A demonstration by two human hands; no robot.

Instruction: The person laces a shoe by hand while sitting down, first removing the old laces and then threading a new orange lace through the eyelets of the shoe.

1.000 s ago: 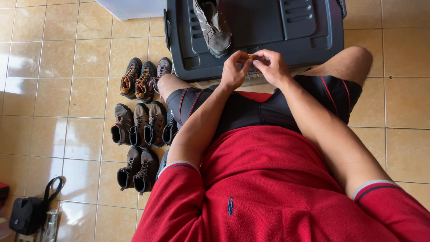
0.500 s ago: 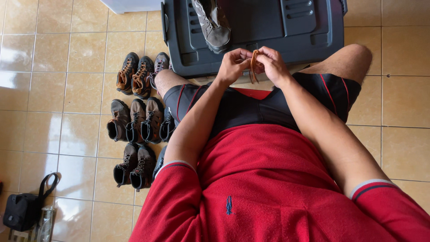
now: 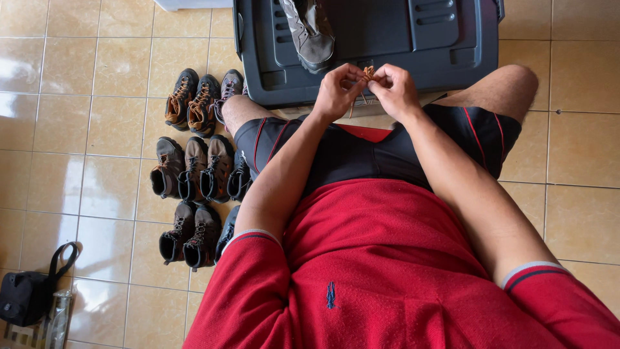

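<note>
— What do we have in our hands?

— A thin brown shoelace, bunched up between them. Our left hand and right hand meet just above the near edge of the dark grey plastic crate lid, fingertips facing each other.

— How are we gripping it?

— Both hands are pinched closed on the lace: thumb and forefinger of each clamp it at the top, where a small knot or tuft of it sticks up. A short stretch hangs down between our palms; how much of it there is we cannot tell, since our fingers cover it.

— And where is that compared with the shoe?

— The grey shoe lies on the lid, up and to the left of our hands, near them but not touching. Its sole faces us.

— What else do we see around us?

— We sit with black shorts and a red shirt, knees apart, the crate between them. On the tan tiled floor to our left stand rows of boots: a pair with orange-brown laces farthest from us, a row of brown and black ones beside our left thigh, and a dark pair nearest. The boots in each row touch side by side.

— Anything further out?

— A small black bag with a strap lies in the lower left corner of the floor, well apart from the boots.
</note>
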